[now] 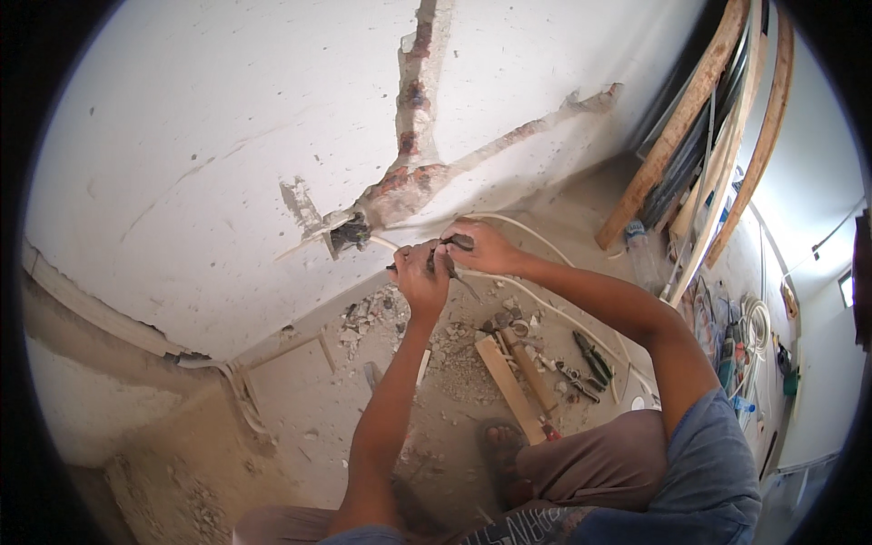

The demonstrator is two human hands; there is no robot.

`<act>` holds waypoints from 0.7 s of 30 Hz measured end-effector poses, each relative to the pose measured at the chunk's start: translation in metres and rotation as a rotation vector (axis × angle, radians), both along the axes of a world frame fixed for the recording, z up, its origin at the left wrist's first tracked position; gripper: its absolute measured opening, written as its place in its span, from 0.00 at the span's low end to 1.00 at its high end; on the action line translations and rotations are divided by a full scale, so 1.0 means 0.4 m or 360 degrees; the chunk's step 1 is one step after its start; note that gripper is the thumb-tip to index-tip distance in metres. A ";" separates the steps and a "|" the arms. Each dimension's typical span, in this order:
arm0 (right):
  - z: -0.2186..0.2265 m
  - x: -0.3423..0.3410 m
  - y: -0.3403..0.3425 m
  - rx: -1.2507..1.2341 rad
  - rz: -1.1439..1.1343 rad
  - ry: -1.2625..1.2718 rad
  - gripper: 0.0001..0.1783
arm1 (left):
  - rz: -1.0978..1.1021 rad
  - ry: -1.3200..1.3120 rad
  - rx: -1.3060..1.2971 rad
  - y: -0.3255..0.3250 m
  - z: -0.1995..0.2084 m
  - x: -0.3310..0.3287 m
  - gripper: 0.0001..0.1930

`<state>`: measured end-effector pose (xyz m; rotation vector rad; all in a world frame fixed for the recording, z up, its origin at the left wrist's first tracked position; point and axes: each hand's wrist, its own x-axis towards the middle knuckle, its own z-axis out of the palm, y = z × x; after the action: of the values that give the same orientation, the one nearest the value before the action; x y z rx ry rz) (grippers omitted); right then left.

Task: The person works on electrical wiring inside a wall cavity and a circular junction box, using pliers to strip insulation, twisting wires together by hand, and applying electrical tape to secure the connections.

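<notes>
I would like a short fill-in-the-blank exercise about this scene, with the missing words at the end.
1. The left hand and right hand are close together, in front of a wall coloured ____.
2. A pale cable comes out of an opening in the ____.
3. A clear plastic bottle is near long boards made of ____.
4. Of left and right, the cable coil is nearer the picture's ____ edge.

Missing words: white; wall; wood; right.
</notes>
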<state>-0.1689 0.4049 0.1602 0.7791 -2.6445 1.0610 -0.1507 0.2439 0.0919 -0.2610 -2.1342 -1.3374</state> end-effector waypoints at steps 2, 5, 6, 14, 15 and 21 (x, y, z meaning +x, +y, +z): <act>0.002 0.003 0.004 0.0054 -0.0023 -0.0045 0.14 | 0.0028 0.0016 0.0040 0.012 0.011 0.008 0.09; 0.001 0.017 0.000 0.0040 -0.0088 -0.0091 0.12 | 0.0032 -0.0049 0.0072 0.027 0.019 0.011 0.09; -0.005 0.016 0.004 0.0055 -0.0069 -0.0014 0.12 | 0.0026 -0.0080 0.0079 0.031 0.023 0.010 0.09; -0.008 0.025 0.014 -0.0009 -0.0020 0.0049 0.10 | -0.0376 0.0189 -0.0064 -0.046 0.005 -0.020 0.09; -0.003 0.030 0.014 -0.0021 -0.0016 0.0009 0.11 | -0.0396 0.0211 -0.0104 -0.054 0.000 -0.018 0.09; 0.000 0.037 0.020 -0.0038 0.0041 0.0027 0.15 | -0.0284 0.0224 -0.0024 -0.034 0.003 -0.022 0.07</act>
<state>-0.1541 0.4128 0.1602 0.8160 -2.6097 1.0852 -0.1597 0.2304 0.0932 -0.5469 -2.0421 -1.3595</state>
